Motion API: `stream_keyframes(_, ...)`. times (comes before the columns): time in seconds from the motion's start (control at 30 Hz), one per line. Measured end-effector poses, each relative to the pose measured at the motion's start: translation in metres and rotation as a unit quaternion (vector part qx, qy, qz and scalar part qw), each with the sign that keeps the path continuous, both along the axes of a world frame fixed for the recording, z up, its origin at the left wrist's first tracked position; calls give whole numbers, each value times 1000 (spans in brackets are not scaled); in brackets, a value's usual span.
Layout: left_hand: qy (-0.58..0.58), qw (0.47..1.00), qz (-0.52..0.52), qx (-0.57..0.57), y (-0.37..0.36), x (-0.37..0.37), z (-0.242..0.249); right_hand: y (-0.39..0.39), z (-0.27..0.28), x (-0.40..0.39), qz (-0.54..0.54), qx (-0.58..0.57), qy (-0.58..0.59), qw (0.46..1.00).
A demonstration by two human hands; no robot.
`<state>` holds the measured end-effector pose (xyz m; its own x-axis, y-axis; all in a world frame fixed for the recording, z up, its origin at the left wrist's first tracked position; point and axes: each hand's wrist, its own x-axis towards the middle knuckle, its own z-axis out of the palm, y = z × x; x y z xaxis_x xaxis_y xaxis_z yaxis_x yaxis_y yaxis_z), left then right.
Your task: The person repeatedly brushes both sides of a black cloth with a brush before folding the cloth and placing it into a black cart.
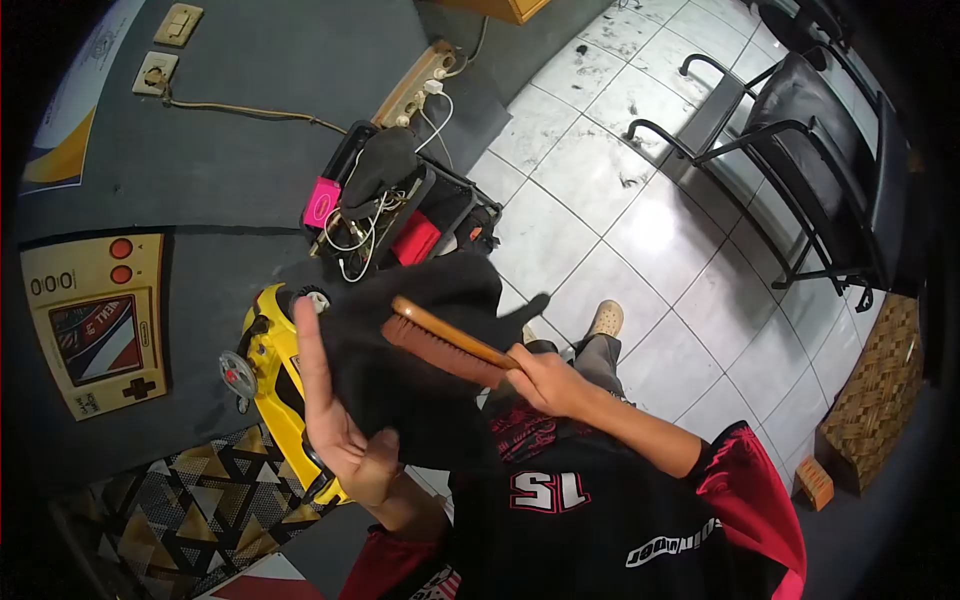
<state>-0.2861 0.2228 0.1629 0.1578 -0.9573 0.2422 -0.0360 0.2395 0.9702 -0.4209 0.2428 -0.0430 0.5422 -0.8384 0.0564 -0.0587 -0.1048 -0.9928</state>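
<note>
My right hand [550, 382] is closed round the handle end of a wooden brush [455, 335]. Its reddish-brown bristles face a piece of black cloth [420, 400], lying on or just over it. At the cloth's left edge is my left hand [350, 450], its index finger stretched out and its thumb over the edge of the cloth; the other fingers are mostly hidden. A narrow black strip [532, 310] sticks out on the cloth's right side.
A yellow toy car [285, 400] stands left of the cloth. Beyond it, a black crate [450, 205] holds cables and a red item. A black metal chair [800, 160] stands at upper right on the tiled floor [650, 290], near a woven panel [880, 385].
</note>
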Motion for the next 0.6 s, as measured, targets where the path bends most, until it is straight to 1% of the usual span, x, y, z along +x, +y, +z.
stream_keyframes(0.03,-7,1000,15,-15,0,2,2,1,-19,3,1,-2,-2,1000)
stream_keyframes(0.07,19,1000,17,1,3,3,7,2,-40,2,34,27,159,986)
stream_keyframes(0.1,17,1000,20,-1,5,4,10,5,-66,1,65,57,315,945)
stream_keyframes(0.17,25,999,29,-6,9,7,12,20,-161,-4,15,112,352,929)
stream_keyframes(0.23,41,998,34,-24,12,11,-2,21,-198,-19,-4,164,388,907)
stream_keyframes(0.27,57,997,34,-40,12,13,-8,21,-220,-29,-6,164,389,907)
stream_keyframes(0.3,58,997,33,-38,12,16,-4,25,-244,-40,25,147,372,916)
stream_keyframes(0.33,35,999,18,-25,15,24,4,34,-267,-48,58,133,354,924)
stream_keyframes(0.37,13,1000,3,-17,16,31,9,37,-293,-50,-4,411,302,860)
stream_keyframes(0.4,3,999,1,-34,14,32,9,32,-267,-56,-98,488,206,843)
stream_keyframes(0.43,4,999,4,-35,14,32,9,25,-221,-60,-187,554,105,805)
stream_keyframes(0.47,1,1000,11,-12,15,29,8,23,-199,-58,-185,554,108,805)
stream_keyframes(0.5,0,1000,17,10,15,26,7,21,-181,-54,-298,444,72,842)
stream_keyframes(0.53,3,1000,17,12,15,24,1,18,-155,-51,-403,320,34,857)
stream_keyframes(0.57,-19,1000,2,2,16,23,-7,7,-89,-47,-411,305,-26,859)
stream_keyframes(0.6,-42,999,-14,-6,16,21,-12,3,-47,-43,-404,234,-40,884)
